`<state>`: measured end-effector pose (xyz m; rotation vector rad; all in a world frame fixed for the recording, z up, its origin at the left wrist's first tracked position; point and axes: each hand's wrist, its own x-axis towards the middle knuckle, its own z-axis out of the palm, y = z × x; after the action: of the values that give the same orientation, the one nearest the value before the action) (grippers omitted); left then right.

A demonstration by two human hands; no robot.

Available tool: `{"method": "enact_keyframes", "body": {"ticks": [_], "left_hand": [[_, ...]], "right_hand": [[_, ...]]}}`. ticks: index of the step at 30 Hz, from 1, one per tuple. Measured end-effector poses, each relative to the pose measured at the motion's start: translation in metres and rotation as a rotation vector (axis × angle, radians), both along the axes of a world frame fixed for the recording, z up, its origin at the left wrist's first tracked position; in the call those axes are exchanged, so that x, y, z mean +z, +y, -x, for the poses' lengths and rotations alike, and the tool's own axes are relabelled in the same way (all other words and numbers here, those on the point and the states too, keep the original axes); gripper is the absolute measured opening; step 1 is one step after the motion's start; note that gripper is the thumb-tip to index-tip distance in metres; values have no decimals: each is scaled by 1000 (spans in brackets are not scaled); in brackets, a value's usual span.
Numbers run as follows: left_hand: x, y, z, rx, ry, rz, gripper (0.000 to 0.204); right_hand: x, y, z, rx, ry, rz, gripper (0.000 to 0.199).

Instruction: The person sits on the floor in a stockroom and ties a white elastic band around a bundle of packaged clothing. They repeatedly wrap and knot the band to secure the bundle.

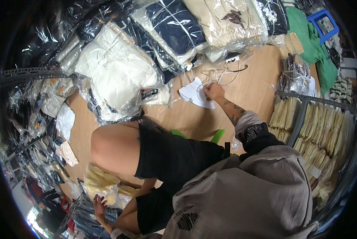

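My right hand (214,91) is out over the wooden floor, fingers closed at the edge of a crumpled white sheet of paper (194,94). A shadow falls below the sheet. Just beyond the fingers lies a loose tangle of pale cord (220,75). Down at the lower left, my left hand (100,206) has its fingers apart and holds nothing. It is beside clear plastic bags of pale yellow pieces (102,185); whether it touches them I cannot tell.
Bagged bundles in white (114,71), navy (174,30) and beige (226,22) line the far side. Metal shelving (300,123) with stacked yellowish packets (320,127) stands right. A blue plastic stool (323,26) and green sacks (306,38) are far right. Green legs (217,136) show beneath me.
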<state>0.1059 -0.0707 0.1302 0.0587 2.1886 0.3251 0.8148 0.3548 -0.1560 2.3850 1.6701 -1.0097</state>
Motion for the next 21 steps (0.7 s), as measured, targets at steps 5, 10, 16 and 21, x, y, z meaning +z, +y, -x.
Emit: {"method": "enact_keyframes", "body": {"ticks": [5, 10, 16, 21], "left_hand": [[14, 4, -20, 13, 22, -54, 59], [-1, 24, -6, -171, 37, 35, 59], [28, 46, -28, -257, 162, -75, 58], [21, 69, -13, -378, 293, -268, 51]], "right_hand": [[39, 8, 16, -340, -177, -674, 52], [-36, -24, 2, 252, 44, -4, 42], [116, -37, 92, 319, 434, -460, 34], [230, -13, 146, 433, 857, -757, 27]]}}
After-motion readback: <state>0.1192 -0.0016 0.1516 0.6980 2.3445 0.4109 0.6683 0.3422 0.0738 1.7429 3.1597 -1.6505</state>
